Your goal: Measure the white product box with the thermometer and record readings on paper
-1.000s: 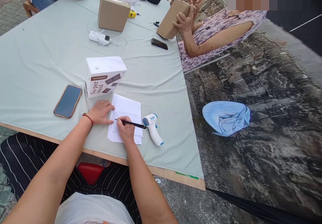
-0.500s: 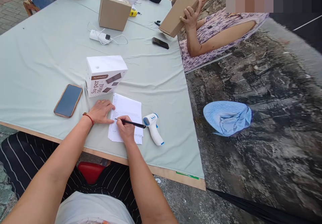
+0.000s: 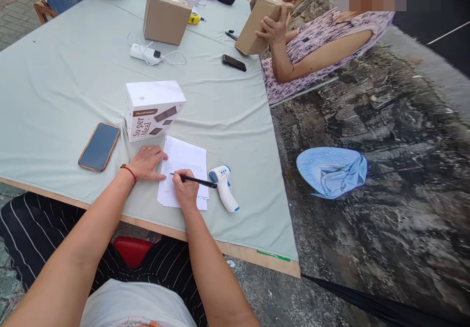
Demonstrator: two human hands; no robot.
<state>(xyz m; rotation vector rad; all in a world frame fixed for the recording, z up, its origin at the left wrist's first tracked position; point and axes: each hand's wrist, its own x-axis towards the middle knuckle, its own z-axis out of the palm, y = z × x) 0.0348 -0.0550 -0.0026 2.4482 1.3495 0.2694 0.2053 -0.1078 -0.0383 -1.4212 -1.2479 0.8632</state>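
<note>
Several sheets of paper (image 3: 187,153) with writing lie in front of me. My left hand (image 3: 148,163) rests at their left edge, fingers spread, thumb and fingertip touching the sheet. In my right hand (image 3: 185,192) is a black pen (image 3: 199,181), its tip on or just above the written part of the page. A white and blue infrared thermometer (image 3: 224,190) lies right of the sheets. Just behind the paper stands a white "Super Meal" box (image 3: 156,104). Left of my left hand, a phone (image 3: 99,147) lies face up.
Farther back stand a brown cardboard box (image 3: 167,18) and a white device with a cable (image 3: 147,53). A dark phone (image 3: 234,62) lies near the right edge. Beside it, a person holds another cardboard box (image 3: 257,26). A blue hat (image 3: 330,173) is off the table.
My right hand and the pen have shifted slightly right across the page. My left hand stays in place. The person at the right has tilted and turned their cardboard box.
</note>
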